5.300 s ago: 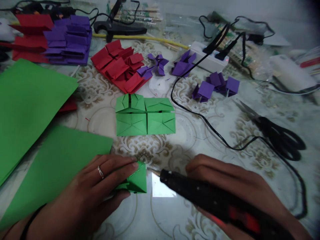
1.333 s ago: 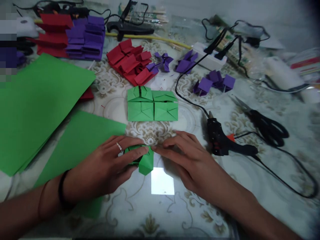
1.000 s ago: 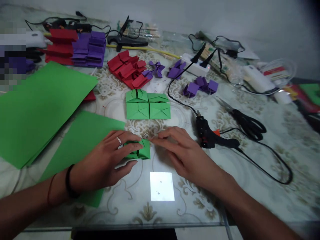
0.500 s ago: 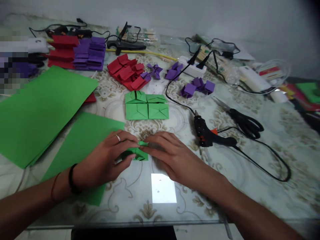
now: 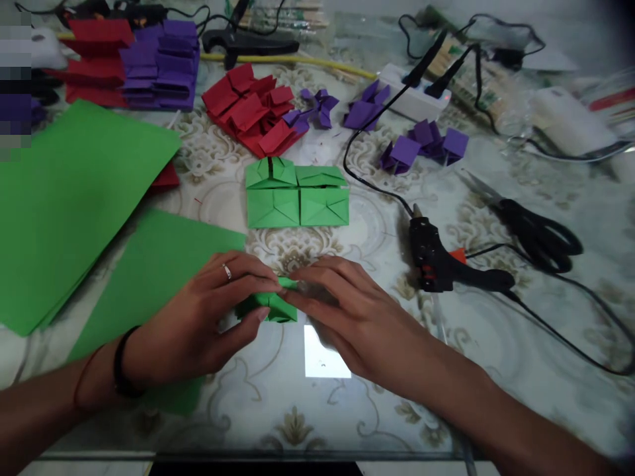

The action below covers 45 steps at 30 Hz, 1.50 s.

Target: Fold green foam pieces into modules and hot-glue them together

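Both hands press on a small folded green paper piece (image 5: 270,305) lying on the glass table near its front edge. My left hand (image 5: 208,317), with a ring and a dark wristband, grips the piece from the left, fingers curled over its top. My right hand (image 5: 347,317) meets it from the right, fingertips pinching the piece's upper edge. Much of the piece is hidden under the fingers. A block of joined green folded units (image 5: 296,193) lies just beyond the hands.
A black glue gun (image 5: 439,261) lies right of my hands, its cord trailing to a power strip (image 5: 411,99). Black scissors (image 5: 530,228) sit farther right. Green paper sheets (image 5: 74,198) cover the left. Red folded units (image 5: 251,112) and purple folded pieces (image 5: 421,149) lie at the back.
The glue gun left my right hand and now lies on the table. My right hand joined the left on the green piece. The view shifted slightly downward.
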Tool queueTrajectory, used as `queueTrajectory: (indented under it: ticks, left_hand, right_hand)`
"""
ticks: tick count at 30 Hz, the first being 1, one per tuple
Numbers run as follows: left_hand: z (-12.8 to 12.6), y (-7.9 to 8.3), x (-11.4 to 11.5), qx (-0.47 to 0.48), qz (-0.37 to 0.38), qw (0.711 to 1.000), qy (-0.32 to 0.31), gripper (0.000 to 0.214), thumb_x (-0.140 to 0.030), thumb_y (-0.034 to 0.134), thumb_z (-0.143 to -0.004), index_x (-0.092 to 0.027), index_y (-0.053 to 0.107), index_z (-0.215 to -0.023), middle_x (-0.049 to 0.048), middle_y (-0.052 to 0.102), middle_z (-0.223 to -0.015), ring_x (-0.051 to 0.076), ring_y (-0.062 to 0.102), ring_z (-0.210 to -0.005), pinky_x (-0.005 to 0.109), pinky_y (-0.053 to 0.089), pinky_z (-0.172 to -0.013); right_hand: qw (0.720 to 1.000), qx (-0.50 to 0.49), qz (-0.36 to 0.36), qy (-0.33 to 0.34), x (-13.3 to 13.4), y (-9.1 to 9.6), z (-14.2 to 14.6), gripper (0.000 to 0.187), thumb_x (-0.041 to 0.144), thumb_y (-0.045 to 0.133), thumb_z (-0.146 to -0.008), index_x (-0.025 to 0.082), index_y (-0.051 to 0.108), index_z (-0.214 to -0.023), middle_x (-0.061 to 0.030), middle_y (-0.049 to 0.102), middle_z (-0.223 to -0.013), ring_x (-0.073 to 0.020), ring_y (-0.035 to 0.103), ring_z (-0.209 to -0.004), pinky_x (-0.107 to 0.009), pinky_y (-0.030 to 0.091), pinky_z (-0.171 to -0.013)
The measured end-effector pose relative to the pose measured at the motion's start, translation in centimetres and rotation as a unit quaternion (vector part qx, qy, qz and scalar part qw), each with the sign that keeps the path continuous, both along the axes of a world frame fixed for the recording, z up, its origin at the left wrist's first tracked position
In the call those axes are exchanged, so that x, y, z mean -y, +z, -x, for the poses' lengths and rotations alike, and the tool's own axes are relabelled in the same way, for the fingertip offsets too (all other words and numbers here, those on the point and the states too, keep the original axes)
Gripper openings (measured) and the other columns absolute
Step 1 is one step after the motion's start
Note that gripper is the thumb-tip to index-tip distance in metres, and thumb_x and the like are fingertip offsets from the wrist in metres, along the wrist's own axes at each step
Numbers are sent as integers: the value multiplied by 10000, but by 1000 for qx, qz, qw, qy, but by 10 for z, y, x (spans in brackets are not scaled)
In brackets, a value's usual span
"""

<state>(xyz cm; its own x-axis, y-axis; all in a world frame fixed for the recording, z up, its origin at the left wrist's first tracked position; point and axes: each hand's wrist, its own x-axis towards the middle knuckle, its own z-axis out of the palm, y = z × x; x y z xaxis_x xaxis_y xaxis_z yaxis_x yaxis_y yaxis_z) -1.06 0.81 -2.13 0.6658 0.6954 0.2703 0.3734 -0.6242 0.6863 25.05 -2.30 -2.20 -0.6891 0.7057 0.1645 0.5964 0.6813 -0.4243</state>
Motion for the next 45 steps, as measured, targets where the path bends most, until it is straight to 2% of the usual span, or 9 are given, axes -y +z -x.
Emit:
queueTrajectory:
  ticks: [8,13,18,22,26,31,34,39,45]
  left_hand:
    - [1,0,-2,-21,19,1000,6,303,-128,606,-1017,-242,688,-1285,47,798,-1132,240,729,-1153,422,614,-1013]
    - [1,0,-2,-14,25,1000,1,326,-152,624,-1019,-260,679,-1322,41,785,-1169,243,707,-1168,430,605,-1016]
    - [2,1,-3,-25,24,999,-12,328,-146,585,-1047,-289,693,-1321,49,778,-1149,242,700,-1151,445,600,-1005]
    - [3,1,-2,-20,30,999,-6,329,-140,607,-1024,-255,682,-1323,54,776,-1134,254,686,-1159,429,593,-981]
    - [4,3,-2,-23,46,999,-16,406,-133,592,-1012,-304,670,-1372,37,779,-1122,274,683,-1148,450,584,-993]
    - [8,7,-5,-16,86,996,-22,452,-133,575,-1017,-320,627,-1425,41,768,-1162,277,668,-1170,455,590,-988]
    - [10,10,-6,-9,108,994,-27,399,-126,569,-1010,-311,642,-1356,42,762,-1200,268,688,-1162,445,601,-996]
    - [14,10,-5,-4,130,991,-25,292,-139,568,-1018,-297,649,-1251,61,740,-1299,277,697,-1243,457,599,-1074]
    - [20,7,-4,15,169,985,-12,327,-199,592,-1055,-320,631,-1356,67,740,-1346,309,654,-1384,507,553,-1199]
  right_hand:
    - [1000,-17,9,-10,3,-5,-1,482,36,505,-1009,150,701,-1434,-171,687,-1377,-348,566,-1294,-591,545,-1120]
    - [1000,-16,5,-8,3,-5,-2,460,52,503,-1025,145,701,-1430,-169,688,-1378,-351,558,-1289,-597,549,-1109]
    - [1000,-12,15,-9,1,-1,-1,465,71,509,-1036,213,706,-1433,-149,691,-1382,-341,576,-1298,-601,553,-1109]
    - [1000,-11,11,-9,1,-1,-1,436,75,517,-1044,175,711,-1421,-169,691,-1373,-345,576,-1288,-591,557,-1105]
    - [1000,-17,16,-10,1,-1,0,450,65,524,-1039,193,706,-1429,-164,689,-1372,-341,574,-1284,-586,557,-1095]
    - [999,-15,21,-19,0,0,2,381,105,522,-1071,161,726,-1388,-174,700,-1344,-335,583,-1250,-568,562,-1055]
    - [1000,-10,22,-15,0,0,3,381,107,524,-1072,148,725,-1393,-186,696,-1348,-340,576,-1243,-576,559,-1054]
    - [1000,-10,8,-14,1,-3,2,377,124,532,-1073,161,716,-1400,-189,678,-1369,-344,567,-1263,-594,555,-1068]
    - [1000,-5,14,-13,2,-4,0,404,126,525,-1072,216,701,-1425,-169,671,-1387,-341,567,-1282,-610,548,-1090]
